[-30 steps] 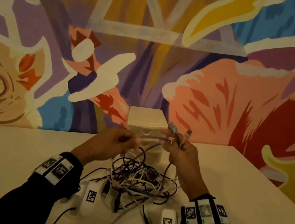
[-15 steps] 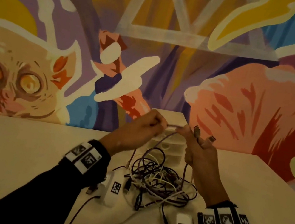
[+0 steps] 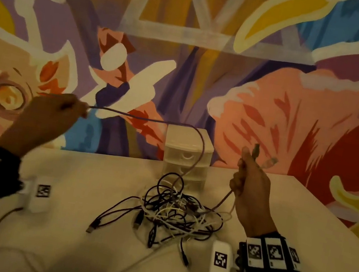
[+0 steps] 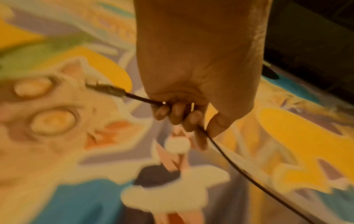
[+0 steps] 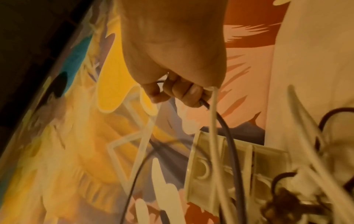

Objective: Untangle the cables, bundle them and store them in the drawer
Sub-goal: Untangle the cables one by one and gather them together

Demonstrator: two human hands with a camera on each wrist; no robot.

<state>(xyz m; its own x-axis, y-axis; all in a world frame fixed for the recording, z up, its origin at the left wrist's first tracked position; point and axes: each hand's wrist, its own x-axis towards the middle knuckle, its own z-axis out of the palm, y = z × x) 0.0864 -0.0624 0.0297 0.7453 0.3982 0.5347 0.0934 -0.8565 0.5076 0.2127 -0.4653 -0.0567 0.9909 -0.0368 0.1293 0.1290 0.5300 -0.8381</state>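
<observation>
A tangle of dark and white cables [image 3: 175,209] lies on the table in front of a small white drawer unit [image 3: 187,151]. My left hand [image 3: 58,112] is raised far out to the left and grips a dark cable [image 3: 143,118], which stretches rightward, arcs over the drawer unit and drops into the tangle. In the left wrist view that cable's plug [image 4: 107,89] sticks out past the curled fingers [image 4: 178,113]. My right hand [image 3: 249,172] is held up right of the drawers and grips two cable ends, a dark plug [image 3: 255,149] and a white plug [image 3: 270,162]; a white cable [image 5: 213,121] and a dark cable [image 5: 228,130] hang from it.
The beige table [image 3: 91,192] runs back to a painted mural wall [image 3: 209,69]. The table's right edge [image 3: 336,218] slants toward me. Loose dark plugs [image 3: 90,229] trail out of the tangle toward the front. The drawers look closed.
My left hand has swung far out to the left, drawing the dark cable taut out of the tangle. My right hand kept its hold on the two plug ends and stayed near the drawers.
</observation>
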